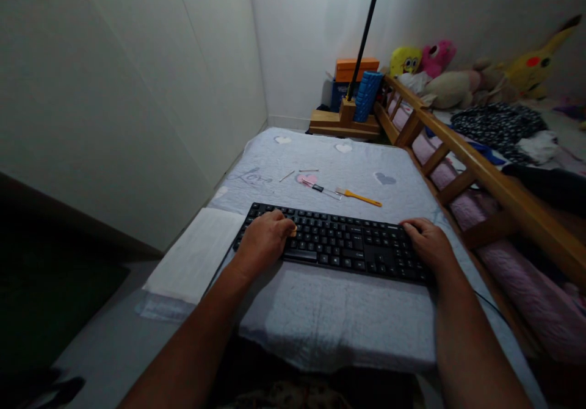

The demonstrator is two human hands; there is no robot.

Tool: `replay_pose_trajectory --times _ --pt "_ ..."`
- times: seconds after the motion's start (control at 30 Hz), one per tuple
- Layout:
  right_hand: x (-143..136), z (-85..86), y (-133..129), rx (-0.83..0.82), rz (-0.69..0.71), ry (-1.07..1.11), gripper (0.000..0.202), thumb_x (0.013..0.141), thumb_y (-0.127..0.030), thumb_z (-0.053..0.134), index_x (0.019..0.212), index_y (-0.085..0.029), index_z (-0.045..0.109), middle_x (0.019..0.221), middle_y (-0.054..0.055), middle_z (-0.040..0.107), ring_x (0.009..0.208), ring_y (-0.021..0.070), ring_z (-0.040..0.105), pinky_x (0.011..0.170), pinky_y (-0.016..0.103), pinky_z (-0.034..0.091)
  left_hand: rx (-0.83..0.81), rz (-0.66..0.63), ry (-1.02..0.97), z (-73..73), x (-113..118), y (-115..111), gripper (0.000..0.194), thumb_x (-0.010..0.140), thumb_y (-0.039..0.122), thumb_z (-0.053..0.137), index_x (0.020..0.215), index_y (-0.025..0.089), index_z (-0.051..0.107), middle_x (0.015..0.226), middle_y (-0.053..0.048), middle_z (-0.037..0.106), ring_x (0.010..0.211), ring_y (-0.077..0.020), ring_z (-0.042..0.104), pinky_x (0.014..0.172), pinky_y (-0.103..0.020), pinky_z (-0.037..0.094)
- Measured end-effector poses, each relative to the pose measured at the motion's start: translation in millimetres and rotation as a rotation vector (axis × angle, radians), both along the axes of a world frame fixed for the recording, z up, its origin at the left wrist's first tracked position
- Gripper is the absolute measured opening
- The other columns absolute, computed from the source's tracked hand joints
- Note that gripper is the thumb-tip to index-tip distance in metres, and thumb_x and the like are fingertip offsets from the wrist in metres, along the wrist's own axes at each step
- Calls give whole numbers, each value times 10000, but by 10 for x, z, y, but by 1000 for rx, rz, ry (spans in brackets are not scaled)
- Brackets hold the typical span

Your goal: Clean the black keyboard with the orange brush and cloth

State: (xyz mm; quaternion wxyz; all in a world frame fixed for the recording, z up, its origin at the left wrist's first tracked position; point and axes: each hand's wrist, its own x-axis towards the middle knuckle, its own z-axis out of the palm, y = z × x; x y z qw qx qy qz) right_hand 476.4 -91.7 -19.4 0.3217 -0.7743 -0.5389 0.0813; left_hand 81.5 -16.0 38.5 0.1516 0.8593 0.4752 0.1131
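A black computer keyboard lies across the cloth-covered table in front of me, number pad to the right. My left hand rests over its left half, fingers drawn together. A small orange-tan piece shows at those fingertips against the keys; its kind is unclear. With fingers curled around the edge, my right hand holds the keyboard's right end. Beyond the keyboard are a yellow-handled brush, a wire keycap puller with a black middle, and two cotton swabs, one of them lying crosswise.
A folded white cloth lies left of the keyboard. A wooden bed rail runs along the right, with plush toys behind it. White cabinet doors stand at left. A lamp base is beyond the table.
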Motion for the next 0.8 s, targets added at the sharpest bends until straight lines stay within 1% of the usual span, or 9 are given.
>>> replay_pose_trajectory --times 0.23,0.43,0.53,0.67,0.8 --pt "19 -16 4 7 5 -9 341 815 -443 485 806 -205 729 945 104 746 936 262 662 917 384 483 22 56 87 21 -190 74 276 950 224 505 1038 198 766 1026 -79 681 896 -201 614 778 -300 438" --pt "11 -1 -1 -5 5 -8 354 810 -453 476 815 -204 727 953 107 744 949 269 663 922 391 479 79 165 161 53 -315 119 273 943 229 503 1016 209 766 989 -76 675 906 -208 614 765 -303 435" --pt "1 10 0 -10 6 -12 361 805 -460 471 814 -203 725 960 112 744 952 274 665 927 398 478 91 151 109 35 -281 108 261 939 227 518 1029 209 762 995 -80 676 917 -206 623 784 -301 451" --pt "-6 23 0 -16 5 -11 364 805 -464 470 819 -203 724 959 110 744 953 272 665 926 394 477 55 58 21 14 -128 54 258 938 201 518 1014 200 765 1015 -84 684 933 -202 635 817 -299 464" --pt "-8 31 -5 -25 2 -16 360 803 -457 472 814 -201 725 958 110 743 946 272 661 925 396 477 21 -5 -9 34 5 8 263 940 206 509 1001 195 765 1007 -89 688 908 -194 631 831 -302 471"
